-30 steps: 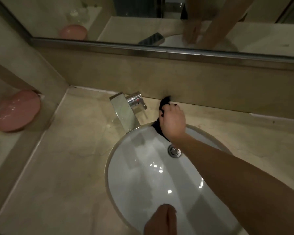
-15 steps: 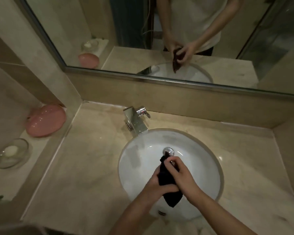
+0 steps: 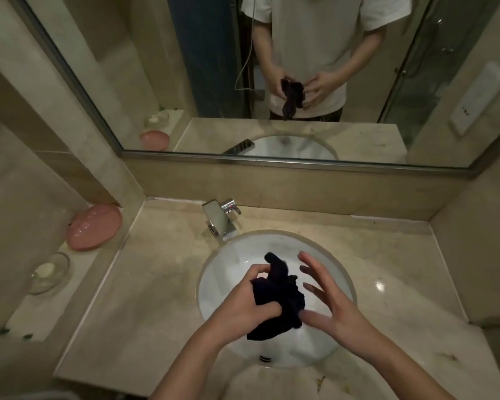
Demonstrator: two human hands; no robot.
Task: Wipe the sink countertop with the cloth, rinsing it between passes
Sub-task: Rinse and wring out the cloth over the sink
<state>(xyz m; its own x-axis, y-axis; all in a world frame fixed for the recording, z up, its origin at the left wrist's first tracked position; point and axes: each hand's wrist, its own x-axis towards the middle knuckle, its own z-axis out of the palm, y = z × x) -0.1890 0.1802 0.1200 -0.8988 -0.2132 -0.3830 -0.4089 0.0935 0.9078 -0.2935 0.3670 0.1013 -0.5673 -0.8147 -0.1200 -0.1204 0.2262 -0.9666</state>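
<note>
Cloth (image 3: 277, 301), dark and bunched into a crumpled wad with one twisted end pointing up, held above the white sink basin (image 3: 223, 287). Left hand (image 3: 244, 301) grips it with curled fingers; right hand (image 3: 326, 301), which pinched it half a second ago, has let go and is spread wide beside it. Faucet (image 3: 221, 219) shows no running water, so rinsing appears not yet begun. Countertop (image 3: 145, 284) surrounds the basin.
</note>
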